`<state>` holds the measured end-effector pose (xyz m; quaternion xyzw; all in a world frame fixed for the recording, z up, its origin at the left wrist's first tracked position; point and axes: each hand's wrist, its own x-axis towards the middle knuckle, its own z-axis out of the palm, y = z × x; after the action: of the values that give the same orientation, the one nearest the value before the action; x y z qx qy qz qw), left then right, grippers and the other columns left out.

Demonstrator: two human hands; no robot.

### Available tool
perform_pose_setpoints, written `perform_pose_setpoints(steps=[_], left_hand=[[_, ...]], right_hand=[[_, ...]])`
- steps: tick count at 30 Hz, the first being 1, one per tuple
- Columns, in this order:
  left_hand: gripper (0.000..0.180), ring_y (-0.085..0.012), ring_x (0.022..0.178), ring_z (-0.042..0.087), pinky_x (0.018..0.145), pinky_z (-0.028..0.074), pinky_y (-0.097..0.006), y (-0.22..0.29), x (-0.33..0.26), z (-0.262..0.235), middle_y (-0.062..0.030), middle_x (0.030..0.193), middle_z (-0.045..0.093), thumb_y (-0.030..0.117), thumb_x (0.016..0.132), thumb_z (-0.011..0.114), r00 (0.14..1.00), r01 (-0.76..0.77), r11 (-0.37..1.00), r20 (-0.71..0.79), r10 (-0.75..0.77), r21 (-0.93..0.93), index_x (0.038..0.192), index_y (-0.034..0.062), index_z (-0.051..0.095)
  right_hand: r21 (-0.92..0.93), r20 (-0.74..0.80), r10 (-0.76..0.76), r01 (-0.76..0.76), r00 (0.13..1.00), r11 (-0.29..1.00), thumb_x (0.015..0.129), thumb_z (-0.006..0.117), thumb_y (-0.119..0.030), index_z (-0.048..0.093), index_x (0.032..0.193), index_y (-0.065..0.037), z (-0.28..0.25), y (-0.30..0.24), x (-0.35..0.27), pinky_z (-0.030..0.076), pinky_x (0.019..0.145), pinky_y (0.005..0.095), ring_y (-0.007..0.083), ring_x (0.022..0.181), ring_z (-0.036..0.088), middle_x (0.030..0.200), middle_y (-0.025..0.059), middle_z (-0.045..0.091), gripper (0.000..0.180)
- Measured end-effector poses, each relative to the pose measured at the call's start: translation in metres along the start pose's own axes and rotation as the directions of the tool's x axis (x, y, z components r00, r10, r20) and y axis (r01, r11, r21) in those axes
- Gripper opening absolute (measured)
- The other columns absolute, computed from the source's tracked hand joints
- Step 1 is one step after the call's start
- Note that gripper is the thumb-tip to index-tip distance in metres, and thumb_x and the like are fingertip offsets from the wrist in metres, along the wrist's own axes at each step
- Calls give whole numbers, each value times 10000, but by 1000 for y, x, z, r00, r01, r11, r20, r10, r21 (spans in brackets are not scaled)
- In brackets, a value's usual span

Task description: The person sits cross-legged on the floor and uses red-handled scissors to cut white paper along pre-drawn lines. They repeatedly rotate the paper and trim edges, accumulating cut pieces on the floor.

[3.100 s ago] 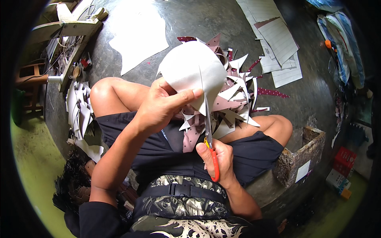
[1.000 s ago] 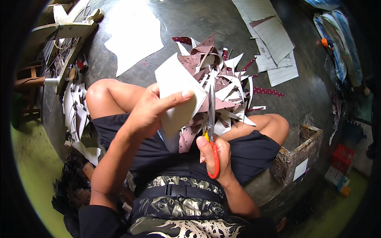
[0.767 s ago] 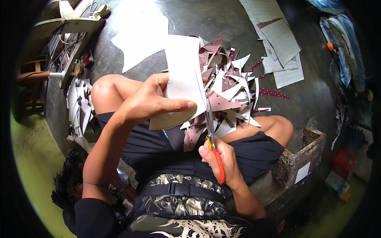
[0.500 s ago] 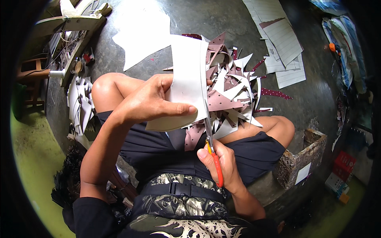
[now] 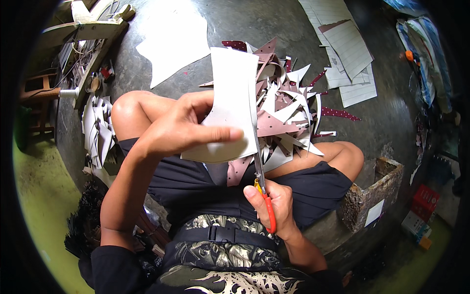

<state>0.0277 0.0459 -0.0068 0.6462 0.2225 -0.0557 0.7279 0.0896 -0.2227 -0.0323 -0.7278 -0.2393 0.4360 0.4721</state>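
My left hand (image 5: 188, 125) grips a white curved sheet piece (image 5: 232, 93) from its left side, thumb on top and fingers underneath. A thin line runs along the sheet's right edge. In my right hand (image 5: 276, 201) are scissors (image 5: 259, 169) with red and yellow handles. Their blades point away from me and lie against the right edge of the sheet near its lower corner. Behind and right of the sheet lies a heap of pointed offcuts (image 5: 289, 110), white, dusty pink with dots and dark red with dots. One pink dotted scrap (image 5: 239, 171) rests on my lap.
A large white sheet (image 5: 176, 44) lies on the floor ahead. Lined paper pieces (image 5: 350, 54) are at the far right, a worn open box (image 5: 364, 203) by my right knee. Stacked white cut pieces (image 5: 99, 130) sit left of my left knee, below a wooden frame (image 5: 93, 30).
The sheet has shifted and tilted slightly in my left hand, its top edge a little lower. My thumb has lifted or slid a bit. The scissors stay at the right edge, their blades closer together.
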Motion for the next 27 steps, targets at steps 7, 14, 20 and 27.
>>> perform_pose_setpoints(steps=[7,14,20,27], left_hand=[[402,-106,1028,666,902,539,-272,-8,-3,8,-48,1131,735,143,936,812,999,-37,993,-41,32,-115,1273,-33,681],[430,-117,1039,669,915,542,-284,-8,-7,16,-63,1135,734,147,932,818,1000,13,992,9,-12,-126,1288,-38,665],[451,-128,1052,669,928,544,-296,-4,-12,20,-66,1144,730,142,933,816,1000,19,985,16,-17,-171,1310,-40,648],[433,-128,1071,664,939,540,-297,-4,-11,31,-60,1178,717,125,947,794,988,-146,959,-89,127,-243,1321,-25,637]], right_hand=[[34,50,-39,38,998,999,981,747,-298,594,846,-10,-1,0,9,465,592,331,143,599,507,657,91,571,354],[142,8,-46,45,999,989,992,728,-301,652,972,18,3,-5,12,489,620,329,151,623,565,689,94,625,329],[76,-44,-60,63,997,995,983,739,-296,640,837,7,4,-1,9,472,565,339,162,556,545,624,96,588,352],[61,-45,-32,35,998,998,980,747,-285,617,764,0,4,-5,4,451,526,329,148,507,502,581,84,560,380]])
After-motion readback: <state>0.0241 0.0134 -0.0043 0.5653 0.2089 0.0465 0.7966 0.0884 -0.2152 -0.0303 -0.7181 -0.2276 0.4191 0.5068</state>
